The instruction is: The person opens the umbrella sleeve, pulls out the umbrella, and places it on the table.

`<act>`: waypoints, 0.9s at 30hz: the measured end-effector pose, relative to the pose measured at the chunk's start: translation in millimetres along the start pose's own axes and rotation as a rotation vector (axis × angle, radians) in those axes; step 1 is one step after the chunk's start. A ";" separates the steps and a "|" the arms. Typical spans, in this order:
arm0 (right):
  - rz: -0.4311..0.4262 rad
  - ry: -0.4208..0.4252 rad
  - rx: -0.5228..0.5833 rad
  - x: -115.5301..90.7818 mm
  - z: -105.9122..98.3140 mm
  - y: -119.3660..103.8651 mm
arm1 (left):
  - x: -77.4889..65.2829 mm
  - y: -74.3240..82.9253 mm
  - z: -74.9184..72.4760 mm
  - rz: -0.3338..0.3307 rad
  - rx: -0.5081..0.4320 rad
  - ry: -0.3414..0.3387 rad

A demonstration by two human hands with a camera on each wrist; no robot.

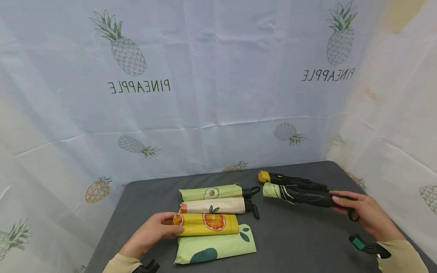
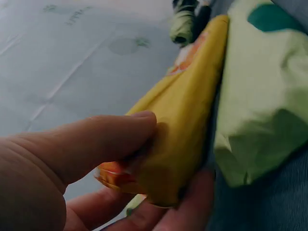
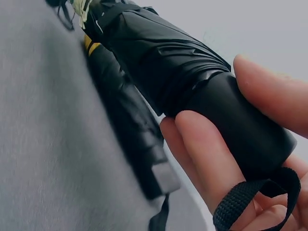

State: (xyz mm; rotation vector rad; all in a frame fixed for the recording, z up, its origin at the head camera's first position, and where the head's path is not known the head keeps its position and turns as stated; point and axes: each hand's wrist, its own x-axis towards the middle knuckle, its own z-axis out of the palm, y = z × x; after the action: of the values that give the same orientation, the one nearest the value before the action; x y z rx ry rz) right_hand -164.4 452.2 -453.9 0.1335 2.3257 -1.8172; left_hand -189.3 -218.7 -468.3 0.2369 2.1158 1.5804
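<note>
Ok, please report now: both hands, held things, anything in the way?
Left hand pinches yellow sleeve. Right hand grips green-tipped black umbrella by its handle. Yellow-tipped umbrella lies close behind; might obstruct.

The held pouch [image 1: 220,225] has the left hand [image 1: 151,232] at its left end. Before it (nearer the person) the other pouch [image 1: 232,248] lies on the table [image 1: 293,242]. Behind it lie the nearer sleeved umbrella [image 1: 225,205], then the farther one [image 1: 227,191]. Right and rearward of it are the right hand's [image 1: 363,214] umbrella [image 1: 308,195] and, farther back, the loose umbrella [image 1: 297,181].
</note>
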 end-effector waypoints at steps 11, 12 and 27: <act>0.055 0.044 -0.026 16.0 -11.9 20.7 | 2.7 -3.2 11.6 0.026 0.223 0.037; 0.064 0.041 -0.031 17.1 -12.8 21.5 | 2.8 -2.8 12.2 0.012 0.217 0.048; 0.105 0.046 -0.642 30.8 -6.2 14.1 | 3.5 11.3 -3.2 -0.181 0.237 0.197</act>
State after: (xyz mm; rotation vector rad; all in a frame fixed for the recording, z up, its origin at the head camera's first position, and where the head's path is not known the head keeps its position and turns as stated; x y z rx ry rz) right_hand -192.6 460.3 -472.0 0.1969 2.7389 -0.9572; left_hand -195.5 -216.4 -457.9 -0.0346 2.4018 1.2955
